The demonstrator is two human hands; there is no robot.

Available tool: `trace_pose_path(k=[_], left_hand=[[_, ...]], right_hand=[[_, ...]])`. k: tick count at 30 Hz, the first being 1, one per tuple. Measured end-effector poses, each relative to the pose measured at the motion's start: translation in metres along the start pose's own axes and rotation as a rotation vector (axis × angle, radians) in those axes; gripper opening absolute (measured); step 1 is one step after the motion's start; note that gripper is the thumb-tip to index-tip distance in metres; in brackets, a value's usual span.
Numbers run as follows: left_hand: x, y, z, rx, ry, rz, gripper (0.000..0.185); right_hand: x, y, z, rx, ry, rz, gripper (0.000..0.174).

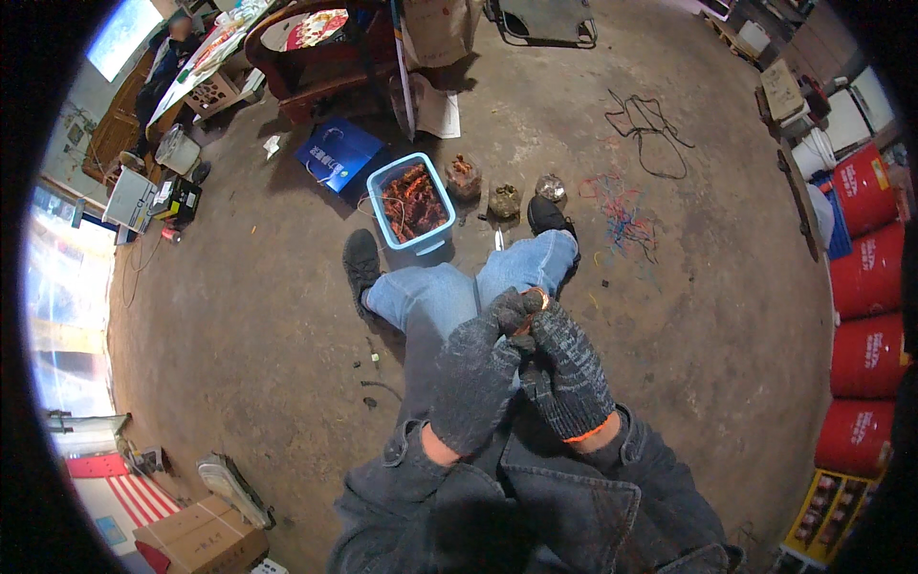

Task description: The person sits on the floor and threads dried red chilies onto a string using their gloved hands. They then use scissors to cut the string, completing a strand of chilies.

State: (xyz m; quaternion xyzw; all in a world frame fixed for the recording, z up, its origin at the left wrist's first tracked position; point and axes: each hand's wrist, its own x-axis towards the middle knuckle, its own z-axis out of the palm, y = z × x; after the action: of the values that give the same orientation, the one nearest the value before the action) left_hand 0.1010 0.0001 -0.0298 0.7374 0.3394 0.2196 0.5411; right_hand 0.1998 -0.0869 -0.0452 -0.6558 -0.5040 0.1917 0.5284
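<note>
Both hands wear dark grey knitted gloves and meet above my lap. My left hand (477, 377) and my right hand (570, 366) pinch a small loop of copper wire (539, 295) between them; the fingers hide part of it. Past my knees, a light-blue plastic tub (449, 215) holds tangled copper-coloured wire (414, 204). To its right stand a clear container of copper-coloured scraps (463, 178), one of yellowish scraps (505, 201) and one of silvery pieces (551, 187). A pale slim object (499, 239), too small to identify, lies between my feet.
Coloured strips of wire insulation (624, 222) litter the floor beyond my right foot, near a black cable (649, 133). A blue paper bag (338, 154) lies before a wooden chair (323, 64). Red drums (866, 273) line the right side. A person (168, 61) sits far left.
</note>
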Motion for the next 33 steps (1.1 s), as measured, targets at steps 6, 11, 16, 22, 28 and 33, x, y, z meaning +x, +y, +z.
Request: trace_pose_path(k=[6,11,16,22,28,33], left_hand=[[-0.012,0.0,-0.011,-0.323,-0.104,-0.025,0.037],[-0.01,-0.009,-0.005,-0.126,0.021,0.072,0.035],[-0.019,-0.01,0.001,-0.116,0.107,0.157,0.033],[-0.029,-0.001,-0.003,0.273,0.067,0.494,0.038],[-0.022,0.01,0.006,0.378,0.07,0.536,0.041],[-0.03,0.018,0.004,-0.135,0.001,0.303,0.064]], right_hand=[[-0.013,0.001,0.01,0.127,0.031,0.136,0.032],[-0.008,0.012,0.015,0.803,0.049,0.352,0.029],[-0.019,0.009,0.001,0.966,-0.058,0.278,0.038],[-0.022,0.005,-0.01,0.994,-0.085,0.276,0.027],[-0.023,0.028,0.005,1.705,0.001,0.564,0.04],[-0.056,0.075,0.005,0.729,0.143,0.478,0.039]])
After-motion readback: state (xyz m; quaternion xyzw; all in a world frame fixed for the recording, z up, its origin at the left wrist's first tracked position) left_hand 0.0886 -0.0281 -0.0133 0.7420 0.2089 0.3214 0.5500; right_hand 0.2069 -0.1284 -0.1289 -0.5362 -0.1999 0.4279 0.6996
